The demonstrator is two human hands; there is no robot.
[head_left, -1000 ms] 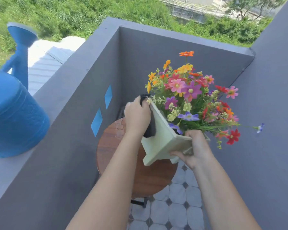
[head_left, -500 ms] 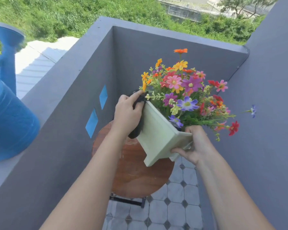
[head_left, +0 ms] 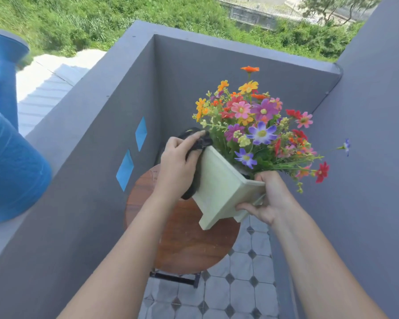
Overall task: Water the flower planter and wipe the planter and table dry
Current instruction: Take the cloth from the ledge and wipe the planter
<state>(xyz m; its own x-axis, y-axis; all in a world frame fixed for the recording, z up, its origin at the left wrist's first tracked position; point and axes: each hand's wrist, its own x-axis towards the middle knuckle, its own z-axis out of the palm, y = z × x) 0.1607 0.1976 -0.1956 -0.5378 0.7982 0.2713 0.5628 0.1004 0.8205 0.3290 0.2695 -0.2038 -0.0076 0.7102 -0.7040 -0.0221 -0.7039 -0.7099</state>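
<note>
Head view, planter: pale green wooden planter [head_left: 219, 192] held in the air above the surface, tilted, its opening turned up and to the right, its short feet pointing down toward the camera.
Head view, flowers: mixed bunch of flowers [head_left: 258, 125] in pink, purple, orange, yellow and red, spilling out of the planter toward the upper right; one red bloom and one small purple bloom reach furthest right.
Head view, left hand: left hand [head_left: 177, 162] closed around a dark cloth [head_left: 199, 143], pressing it against the planter's left wall near the rim; the cloth trails down behind the palm along that wall.
Head view, right hand: right hand [head_left: 268, 196] grips the planter at its lower right corner, thumb at the rim by the stems, fingers curled under the base.
Head view, surface: round brown wooden surface [head_left: 184, 245] directly below the planter, not touching it; black frame bar visible under it.
Head view, floor: pale tiles with small dark diamond insets.
Head view, watering can: blue watering can [head_left: 12, 162] stands on top of the grey parapet wall [head_left: 83, 171] at the left, well apart from the planter, spout rising toward the upper left.
Head view, wall marks: two blue diamond shapes [head_left: 141, 133] on the wall's inner face.
Head view, background: green vegetation beyond the wall.
</note>
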